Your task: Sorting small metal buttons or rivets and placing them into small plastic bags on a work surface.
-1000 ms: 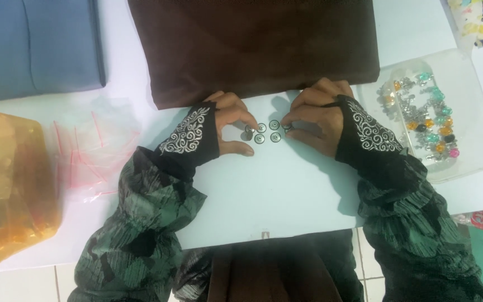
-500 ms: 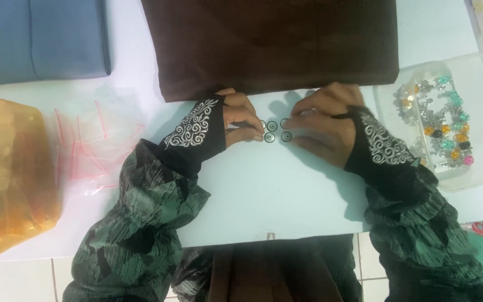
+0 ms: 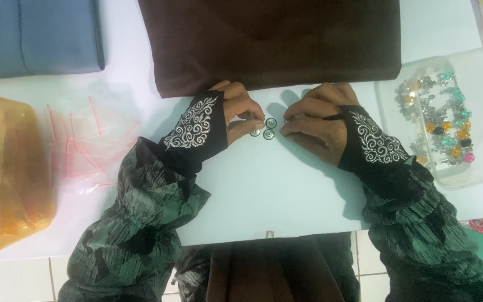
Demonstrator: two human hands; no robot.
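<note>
Small round silver rings (image 3: 269,128) lie together on the white table (image 3: 264,190), just below the edge of a folded dark brown cloth (image 3: 275,39). My left hand (image 3: 240,114) pinches one of these rings between thumb and fingers. My right hand (image 3: 314,120) rests curled beside them from the right, fingertips touching a ring. Both wrists wear black cuffs with silver embroidery over dark green patterned sleeves.
A clear plastic tray (image 3: 476,156) with several colourful beads and charms sits at the right. Small clear bags with red strips (image 3: 85,140) lie left of my arm. An orange plastic container (image 3: 6,173) stands at the far left, a folded blue cloth (image 3: 34,33) at top left.
The view has shifted slightly; my hands have stayed over the rings, with fingers adjusting them a little.
</note>
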